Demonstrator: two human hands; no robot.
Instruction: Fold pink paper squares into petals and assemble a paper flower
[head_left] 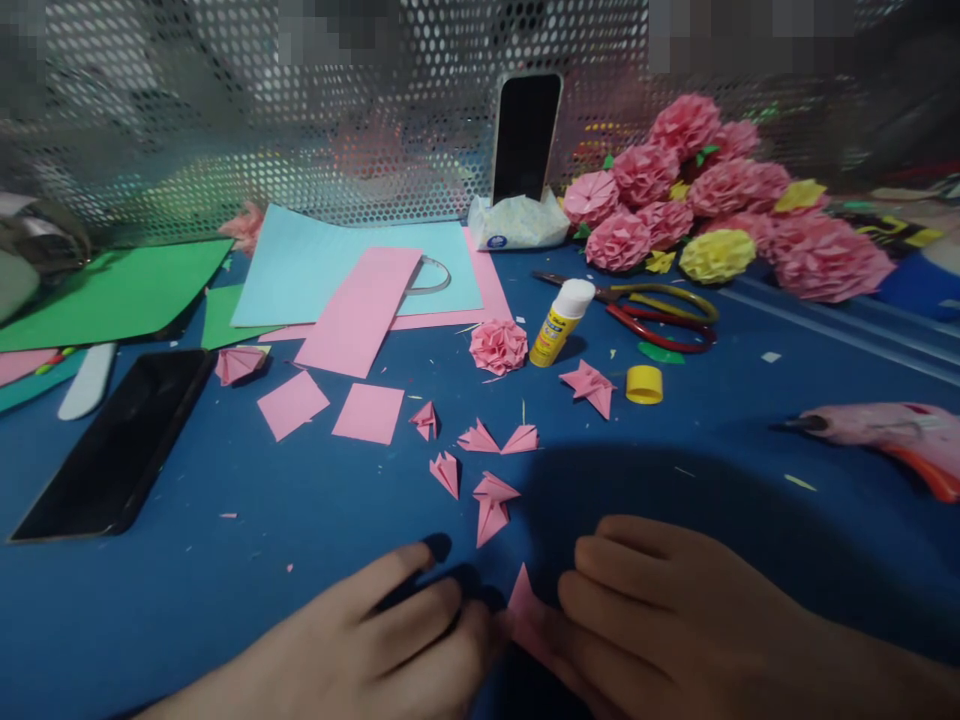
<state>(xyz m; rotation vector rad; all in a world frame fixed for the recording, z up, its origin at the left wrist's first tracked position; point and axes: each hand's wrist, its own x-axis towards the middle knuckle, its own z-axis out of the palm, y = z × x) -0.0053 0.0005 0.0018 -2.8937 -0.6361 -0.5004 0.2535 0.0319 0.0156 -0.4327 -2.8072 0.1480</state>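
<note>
Between my two hands, near the bottom edge, is a small folded piece of pink paper with its pointed tip up. My left hand pinches its left side, fingers curled. My right hand is closed on its right side, and hides part of it. Just beyond my hands lie several small folded pink paper pieces. Two pink paper squares rest flat to the left. A pink paper flower ball and a star-shaped pink fold are farther back.
A glue stick stands uncapped-side hidden beside its yellow cap. Scissors lie behind. A glue gun is at right, a phone at left. Paper flowers, a propped phone and coloured sheets line the back.
</note>
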